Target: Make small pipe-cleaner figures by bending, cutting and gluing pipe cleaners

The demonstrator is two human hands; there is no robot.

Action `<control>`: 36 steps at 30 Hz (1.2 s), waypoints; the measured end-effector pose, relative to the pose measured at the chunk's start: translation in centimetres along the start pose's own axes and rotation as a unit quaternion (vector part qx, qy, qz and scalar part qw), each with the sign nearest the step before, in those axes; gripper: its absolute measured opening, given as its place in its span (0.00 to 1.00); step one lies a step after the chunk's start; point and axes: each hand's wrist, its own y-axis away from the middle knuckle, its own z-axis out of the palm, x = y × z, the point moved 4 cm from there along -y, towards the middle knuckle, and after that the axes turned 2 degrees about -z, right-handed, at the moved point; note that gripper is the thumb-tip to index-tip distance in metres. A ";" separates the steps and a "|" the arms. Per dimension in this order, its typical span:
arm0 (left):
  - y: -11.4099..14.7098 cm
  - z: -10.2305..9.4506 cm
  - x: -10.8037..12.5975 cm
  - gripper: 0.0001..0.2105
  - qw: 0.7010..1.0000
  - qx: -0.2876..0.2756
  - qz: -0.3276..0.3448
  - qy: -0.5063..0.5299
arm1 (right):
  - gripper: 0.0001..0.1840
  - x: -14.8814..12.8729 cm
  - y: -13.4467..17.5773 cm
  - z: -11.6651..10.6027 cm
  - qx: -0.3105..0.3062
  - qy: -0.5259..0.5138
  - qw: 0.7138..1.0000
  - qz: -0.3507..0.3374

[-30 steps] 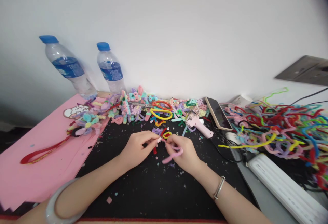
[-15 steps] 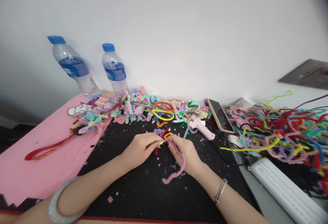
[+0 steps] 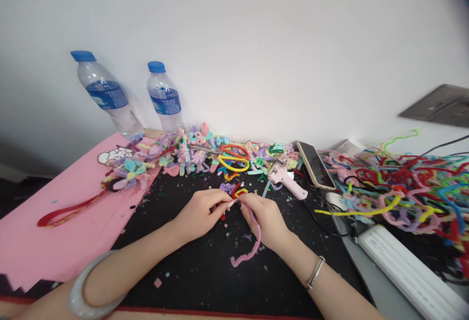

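Note:
Over the black mat (image 3: 205, 276), my left hand (image 3: 203, 212) and my right hand (image 3: 266, 217) meet at the fingertips. Both pinch a pink pipe cleaner (image 3: 252, 251), whose end between the fingers looks pale and thin. Its fuzzy tail curls down below my right hand toward the mat. Right behind the fingertips lie small red and yellow pipe cleaner pieces (image 3: 240, 192) and a purple piece (image 3: 226, 188). My fingers partly hide the gripped end.
Behind my hands runs a heap of pipe cleaner shapes (image 3: 198, 156) with scissors (image 3: 234, 159) on it. A pink glue gun (image 3: 289, 183), a phone (image 3: 315, 166), a power strip (image 3: 403, 271) and tangled pipe cleaners (image 3: 403, 183) lie right. Two bottles (image 3: 164, 97) stand back left beside pink paper (image 3: 66, 202).
The pink pipe cleaner's tail has swung slightly and now hangs closer to my right hand. Both hands keep nearly the same place, with the fingertips slightly shifted.

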 end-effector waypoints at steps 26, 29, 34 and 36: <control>0.1 -0.1 1.2 0.14 0.991 -0.066 -0.007 0.113 | 0.11 -1.7 0.1 0.4 0.029 -0.118 0.993 0.004; 0.1 0.2 1.1 0.15 0.991 -0.062 -0.009 0.117 | 0.11 -2.0 0.1 0.4 0.024 -0.129 0.991 -0.003; 0.0 0.6 1.0 0.16 0.984 -0.077 -0.012 0.161 | 0.13 -2.5 0.0 0.5 0.029 -0.157 0.987 0.004; 0.0 0.6 1.0 0.17 0.982 -0.080 -0.018 0.172 | 0.13 -2.7 0.0 0.6 0.034 -0.164 0.986 0.009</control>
